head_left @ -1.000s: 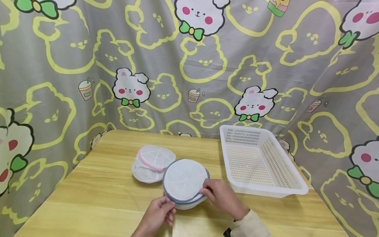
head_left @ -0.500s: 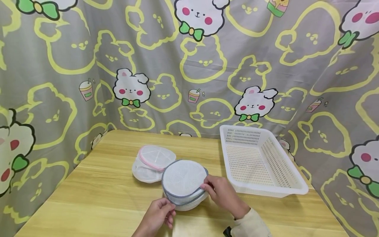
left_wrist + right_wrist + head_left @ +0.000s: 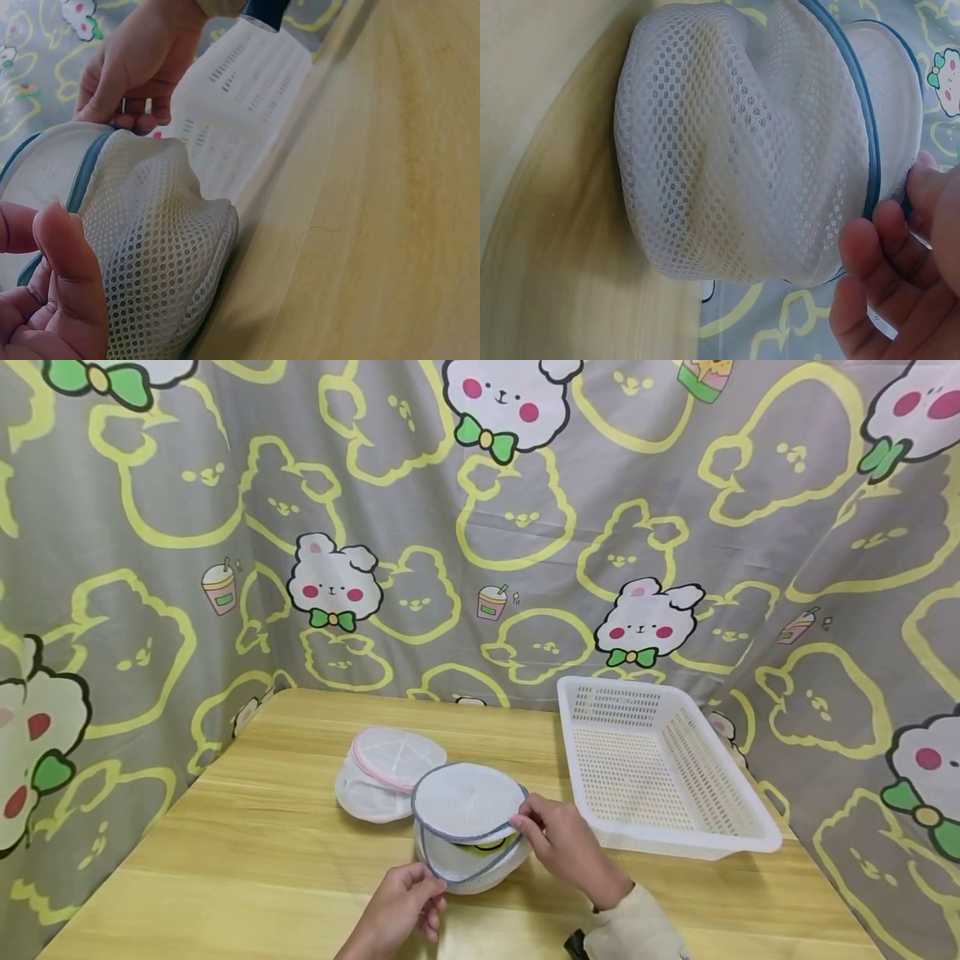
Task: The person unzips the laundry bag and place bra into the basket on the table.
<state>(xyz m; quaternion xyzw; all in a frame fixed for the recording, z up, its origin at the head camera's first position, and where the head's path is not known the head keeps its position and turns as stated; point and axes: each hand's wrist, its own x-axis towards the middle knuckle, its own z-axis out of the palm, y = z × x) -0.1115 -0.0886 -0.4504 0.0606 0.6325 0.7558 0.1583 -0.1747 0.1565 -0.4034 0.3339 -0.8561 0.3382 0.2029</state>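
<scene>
A round white mesh laundry bag (image 3: 468,797) with blue-grey trim stands on the table in the head view. My right hand (image 3: 566,847) pinches the edge of its lid on the right side, holding it raised. At the near left, the fingers of my left hand (image 3: 405,902) pinch the trim of the bag's lower part. Between lid and body is a gap where something yellow with dark lines (image 3: 491,842) shows; what it is I cannot tell. The bag's mesh side (image 3: 161,232) bulges and creases in the left wrist view.
Behind and left of the bag lie more white mesh bags, the upper one (image 3: 397,758) edged in pink. A white perforated plastic basket (image 3: 600,839) stands at the right. Patterned grey curtain (image 3: 420,527) hangs around the wooden table (image 3: 225,852).
My right hand has lifted the lid's edge a little, and the gap between lid and body has widened, bringing the yellow patch into sight. My left hand has stayed nearly still.
</scene>
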